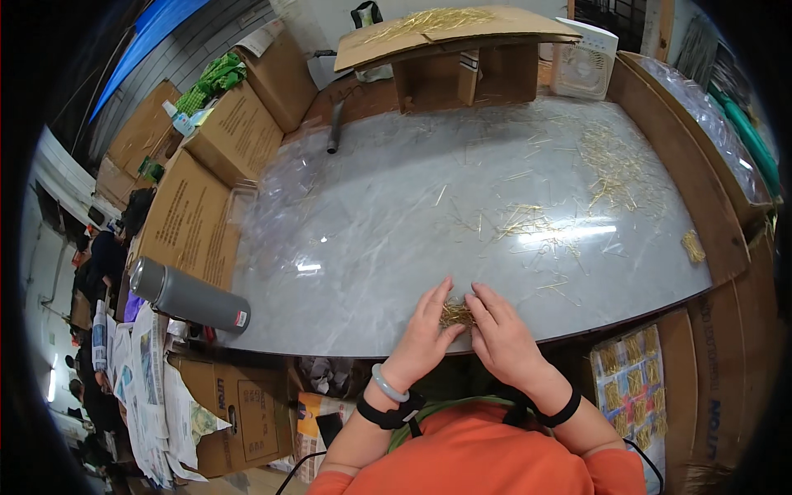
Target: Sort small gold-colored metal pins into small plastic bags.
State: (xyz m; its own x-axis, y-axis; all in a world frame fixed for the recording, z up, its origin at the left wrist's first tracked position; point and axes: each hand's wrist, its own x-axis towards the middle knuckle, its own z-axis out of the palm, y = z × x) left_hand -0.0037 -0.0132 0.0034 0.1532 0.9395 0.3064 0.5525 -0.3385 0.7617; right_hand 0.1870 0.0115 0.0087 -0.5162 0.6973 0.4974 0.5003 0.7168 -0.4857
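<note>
The bench (371, 239) is a broad grey sheet with a glossy, clear-film-like surface, walled by wooden boards on the right and by cardboard boxes (194, 219) on the left. A grey cylindrical flask (188, 295) lies on its side at the left edge, and a raised cardboard shelf (445, 33) at the back carries a heap of gold pins. Loose gold pins (610, 169) are strewn thinly over the right half of the surface.

At the near edge, the left hand (421, 334) and the right hand (503, 334) meet, fingertips pinched together around a small bundle of gold pins (456, 313) that rests on the bench between them; each grip is narrow and closed on that bundle.

The pins look thin, stiff and very light, likely metal (the shine suggests it), so a single one would probably be slippery and hard to pick off the smooth sheet. As a bundle they should handle better if squeezed from both sides near the middle, ends levelled against the surface. Pointed ends could prick, and a slack hold would let them fan out and scatter.
</note>
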